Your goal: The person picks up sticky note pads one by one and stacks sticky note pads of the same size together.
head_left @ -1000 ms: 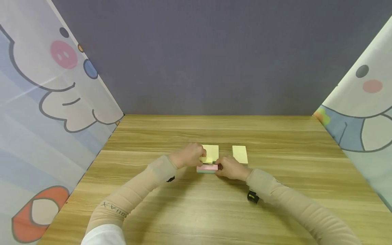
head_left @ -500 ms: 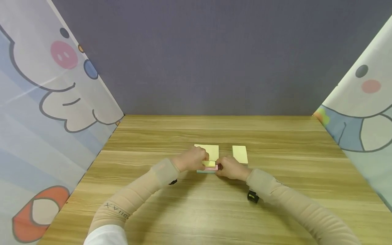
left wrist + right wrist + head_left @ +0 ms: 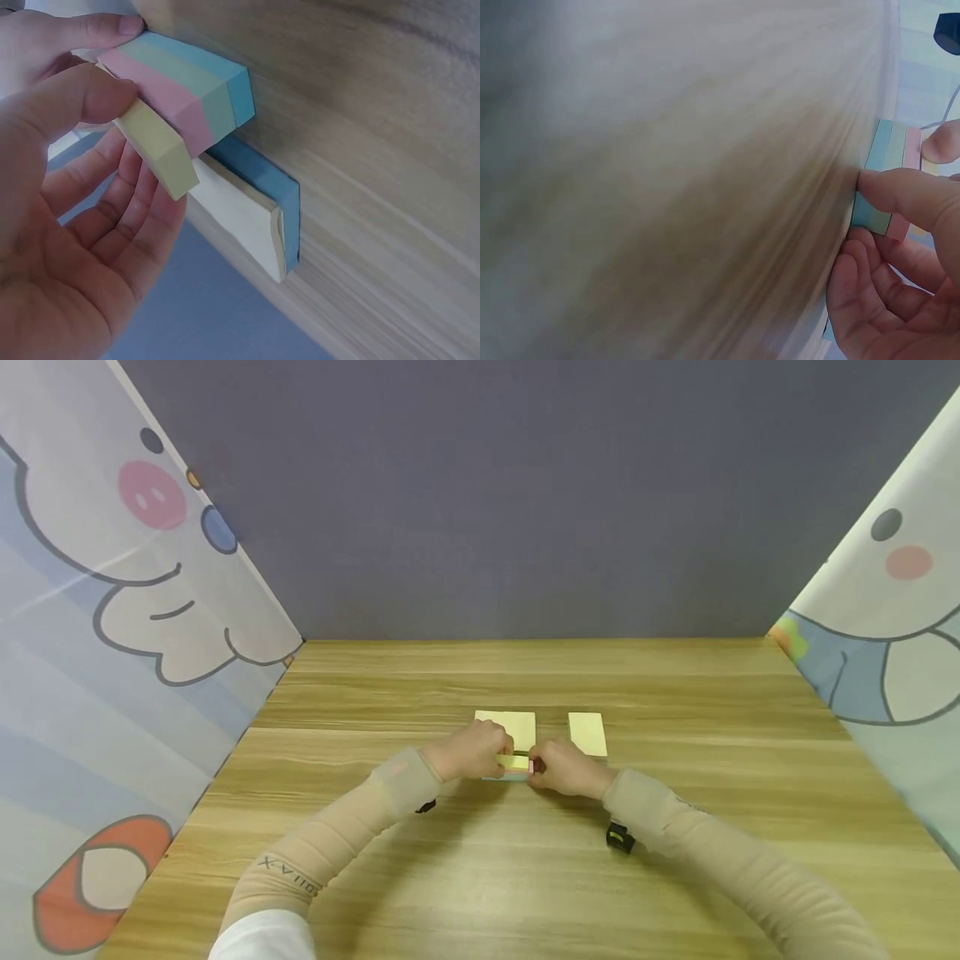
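My left hand (image 3: 471,750) pinches a narrow yellow sticky note pad (image 3: 159,146) between thumb and fingers. The pad lies along the pink side of a small sticky note stack (image 3: 187,86) banded blue, green and pink. In the left wrist view a thin gap shows between them at the near end. My right hand (image 3: 564,768) pinches that stack at its right end, thumb on the near side, as the right wrist view shows (image 3: 889,180). Just behind the hands lies a larger sticky note block (image 3: 517,725), pale yellow on top with a blue layer below.
Another pale yellow sticky note block (image 3: 587,733) lies on the wooden table (image 3: 480,877) beyond my right hand. A dark grey panel (image 3: 480,502) rises at the table's far edge. Cartoon-printed curtains (image 3: 150,610) hang along both sides.
My left hand has moved slightly right and nearer, bringing the yellow pad over the stack's pink top, which is now mostly covered. My right hand has stayed at the stack's end.
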`<action>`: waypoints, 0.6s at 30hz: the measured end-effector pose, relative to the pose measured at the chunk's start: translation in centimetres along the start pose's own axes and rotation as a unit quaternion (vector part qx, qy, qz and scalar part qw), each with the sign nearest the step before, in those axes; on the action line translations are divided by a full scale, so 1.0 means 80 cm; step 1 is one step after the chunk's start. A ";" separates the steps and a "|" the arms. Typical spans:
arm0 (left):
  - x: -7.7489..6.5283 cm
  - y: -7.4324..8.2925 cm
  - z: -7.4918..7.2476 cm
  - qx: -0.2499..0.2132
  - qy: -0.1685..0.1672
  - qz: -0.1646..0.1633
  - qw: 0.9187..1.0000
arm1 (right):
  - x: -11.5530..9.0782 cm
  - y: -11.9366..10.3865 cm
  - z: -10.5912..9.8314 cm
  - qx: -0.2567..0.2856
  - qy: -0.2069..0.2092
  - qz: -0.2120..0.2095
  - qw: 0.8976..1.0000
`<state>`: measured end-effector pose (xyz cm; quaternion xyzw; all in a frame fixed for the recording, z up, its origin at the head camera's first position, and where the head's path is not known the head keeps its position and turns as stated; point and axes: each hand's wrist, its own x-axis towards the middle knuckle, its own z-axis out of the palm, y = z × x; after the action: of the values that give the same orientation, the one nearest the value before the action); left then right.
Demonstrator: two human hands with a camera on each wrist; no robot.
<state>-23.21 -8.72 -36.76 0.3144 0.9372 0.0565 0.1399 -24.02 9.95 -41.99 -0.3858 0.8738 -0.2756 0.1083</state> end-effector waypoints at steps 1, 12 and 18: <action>0.000 0.000 0.001 -0.001 -0.001 0.000 1.000 | 0.000 0.000 0.000 -0.002 0.000 -0.002 1.000; 0.002 -0.004 0.005 -0.009 -0.001 -0.001 1.000 | 0.001 0.000 -0.001 -0.003 0.000 -0.009 1.000; 0.000 -0.005 0.005 -0.024 -0.001 -0.004 1.000 | 0.001 -0.002 -0.002 -0.004 -0.001 -0.004 1.000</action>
<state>-23.32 -8.98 -37.25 0.3075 0.9366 0.0779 0.1489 -24.04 9.84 -41.77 -0.3899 0.8734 -0.2717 0.1069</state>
